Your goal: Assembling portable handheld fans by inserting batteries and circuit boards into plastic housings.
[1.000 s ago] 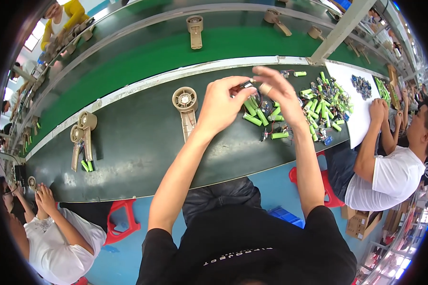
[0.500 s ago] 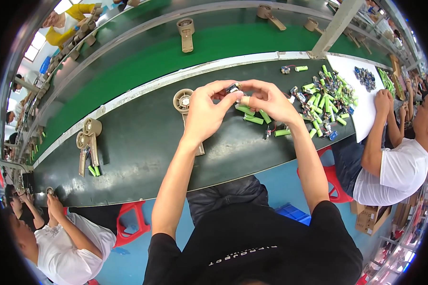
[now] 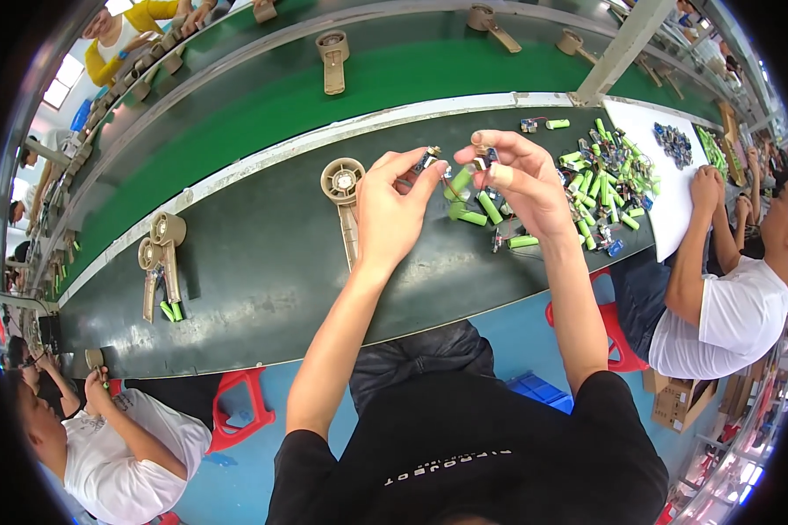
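My left hand [image 3: 389, 208] pinches a small circuit board [image 3: 425, 161] between thumb and fingertips, over the dark bench. Thin wires run down from it near a blurred green battery cell [image 3: 458, 185]; whether they join is unclear. In my right hand [image 3: 534, 191], a second small dark-blue board [image 3: 484, 158] with a brass-coloured part is gripped by thumb and fingers, apart from the first. Beyond my left wrist lies a beige handheld fan housing [image 3: 342, 181], its handle partly behind my forearm. A loose green cell [image 3: 489, 207] lies below my right hand.
A heap of green cells with wired boards [image 3: 600, 179] spreads to the right, beside a white sheet [image 3: 643, 166] with more boards. Fan housings [image 3: 168, 229] stand at left; another [image 3: 332, 61] lies on the green conveyor [image 3: 263, 131]. Co-workers sit on both sides, near a metal post [image 3: 617, 57].
My hands have moved apart, the right one rightward, so two separate boards now show. The fan housing on the conveyor has shifted slightly left. The co-worker at left has moved their hands.
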Motion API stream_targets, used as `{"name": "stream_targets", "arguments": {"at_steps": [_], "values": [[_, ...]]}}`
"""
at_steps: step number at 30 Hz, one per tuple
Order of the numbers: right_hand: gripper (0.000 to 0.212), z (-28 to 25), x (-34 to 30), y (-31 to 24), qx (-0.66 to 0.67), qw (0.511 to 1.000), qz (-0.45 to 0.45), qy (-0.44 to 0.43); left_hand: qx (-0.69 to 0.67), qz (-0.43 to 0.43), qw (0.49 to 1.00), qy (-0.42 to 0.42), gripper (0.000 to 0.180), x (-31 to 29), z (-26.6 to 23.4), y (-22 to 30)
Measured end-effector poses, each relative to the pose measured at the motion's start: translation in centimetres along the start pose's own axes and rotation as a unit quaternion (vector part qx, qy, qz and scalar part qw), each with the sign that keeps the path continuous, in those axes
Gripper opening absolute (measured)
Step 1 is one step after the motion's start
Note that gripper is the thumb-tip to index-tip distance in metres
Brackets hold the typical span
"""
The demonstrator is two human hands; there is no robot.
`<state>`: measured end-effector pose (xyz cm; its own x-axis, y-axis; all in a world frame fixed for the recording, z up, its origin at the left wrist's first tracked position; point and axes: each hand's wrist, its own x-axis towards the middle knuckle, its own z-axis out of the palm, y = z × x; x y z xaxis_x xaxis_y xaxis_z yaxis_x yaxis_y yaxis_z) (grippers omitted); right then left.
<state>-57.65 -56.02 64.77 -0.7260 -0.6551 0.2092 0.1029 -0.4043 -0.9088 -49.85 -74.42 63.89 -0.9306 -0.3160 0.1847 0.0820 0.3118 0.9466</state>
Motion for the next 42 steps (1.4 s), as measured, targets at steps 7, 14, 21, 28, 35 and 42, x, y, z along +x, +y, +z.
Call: {"name": "stream_targets", "arguments": {"at_steps": [7, 14, 21, 28, 35, 42], "values": [[0.037, -1.1, -0.2, -0.3, -0.007, 0.977, -0.099, 0.188, -0.097, 0.065, 0.993, 0.022, 0.024, -1.6, -1.2, -0.9], [0.037, -1.0, -0.6, 0.1, -0.057, 0.967, -0.110, 0.221, -0.221, 0.005, 0.975, 0.035, 0.029, -2.7, -3.1, -0.3], [0.039, 3.6, -0.6, 4.6, -0.194, 0.974, -0.017, 0.114, -0.259, -0.020, 0.965, -0.045, 0.031, -2.3, -1.8, 1.2], [0.033, 3.9, -1.3, 4.6, -0.296, 0.949, 0.078, 0.079, -0.308, 0.050, 0.949, 0.052, 0.030, -2.0, -4.5, 2.6], [0.037, 0.2, -1.6, 1.8, -0.648, 0.731, -0.031, 0.214, -0.299, 0.123, 0.946, 0.015, 0.031, -2.1, -10.9, 2.5], [0.026, 3.5, 0.0, 2.4, -0.543, 0.814, -0.035, 0.202, 0.263, 0.117, 0.957, -0.043, 0.019, -4.6, -10.8, -1.6]]}}
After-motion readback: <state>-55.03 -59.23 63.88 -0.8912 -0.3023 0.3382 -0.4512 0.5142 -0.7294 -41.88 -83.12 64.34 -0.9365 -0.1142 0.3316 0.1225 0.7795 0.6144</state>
